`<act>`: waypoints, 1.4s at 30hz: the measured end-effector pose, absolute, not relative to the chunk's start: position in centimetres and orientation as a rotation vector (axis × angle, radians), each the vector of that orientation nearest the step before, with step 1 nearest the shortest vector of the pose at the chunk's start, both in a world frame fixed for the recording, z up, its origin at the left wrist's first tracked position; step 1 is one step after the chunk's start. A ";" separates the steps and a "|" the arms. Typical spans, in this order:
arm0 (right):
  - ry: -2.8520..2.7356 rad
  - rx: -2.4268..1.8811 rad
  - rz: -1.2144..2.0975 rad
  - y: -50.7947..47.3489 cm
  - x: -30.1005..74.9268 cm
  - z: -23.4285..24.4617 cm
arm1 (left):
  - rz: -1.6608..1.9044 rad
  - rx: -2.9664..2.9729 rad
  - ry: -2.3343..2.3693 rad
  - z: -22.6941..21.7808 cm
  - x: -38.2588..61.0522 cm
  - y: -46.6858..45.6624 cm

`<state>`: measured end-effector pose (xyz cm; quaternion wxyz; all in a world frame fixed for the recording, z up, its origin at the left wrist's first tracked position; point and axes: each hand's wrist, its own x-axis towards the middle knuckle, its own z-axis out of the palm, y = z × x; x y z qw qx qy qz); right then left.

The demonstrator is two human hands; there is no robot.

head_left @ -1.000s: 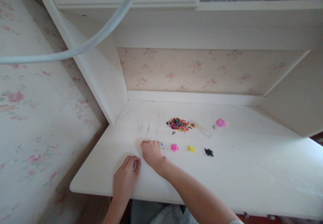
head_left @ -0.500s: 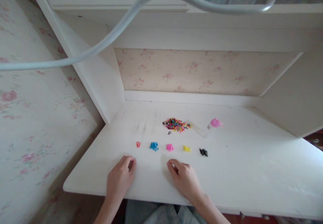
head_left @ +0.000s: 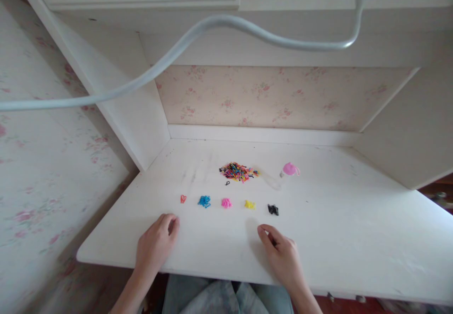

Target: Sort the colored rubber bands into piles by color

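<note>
White desk [head_left: 354, 238] | floral wallpaper [head_left: 283, 99] | left hand [head_left: 154, 245], right hand [head_left: 283, 257] resting

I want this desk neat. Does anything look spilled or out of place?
The clear bottle with the pink cap lies on its side beside the mixed heap of bands. A black band lies stray in front of it. The five small colour piles sit in a tidy row.

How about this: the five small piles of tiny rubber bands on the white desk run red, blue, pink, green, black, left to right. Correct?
Not quite: the head view shows a yellow pile of tiny rubber bands fourth, not a green one. The rest holds: red pile, blue pile, pink pile before it, black pile after, on the white desk.
</note>
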<state>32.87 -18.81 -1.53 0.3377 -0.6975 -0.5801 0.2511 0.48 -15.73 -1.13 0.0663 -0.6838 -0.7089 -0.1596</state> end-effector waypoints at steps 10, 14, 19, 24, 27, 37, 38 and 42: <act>-1.603 -1.784 0.636 -19.5 32.7 -1.7 | -0.596 -2.098 -2.174 -1.3 0.3 -15.4; -1.640 -1.790 0.597 -19.6 32.5 -1.6 | -0.814 -2.356 -2.059 0.9 2.2 -13.8; -1.666 -1.803 0.565 -19.7 32.3 -1.4 | -0.623 -2.610 -1.779 4.9 8.5 -10.1; -1.655 -1.786 0.570 -19.7 32.4 -1.4 | -0.405 -2.704 -1.738 4.4 13.5 -4.1; -1.648 -1.766 0.588 -19.7 32.6 -1.4 | -0.370 -2.660 -1.793 2.9 15.0 -1.3; -1.604 -1.744 0.654 -19.5 32.9 -1.4 | -0.266 -2.601 -1.880 0.2 16.1 1.4; -1.604 -1.744 0.656 -19.5 32.9 -1.4 | -0.257 -2.614 -1.875 0.2 16.1 1.6; -1.595 -1.742 0.666 -19.7 33.0 -1.5 | -0.252 -2.675 -1.857 0.5 15.9 2.4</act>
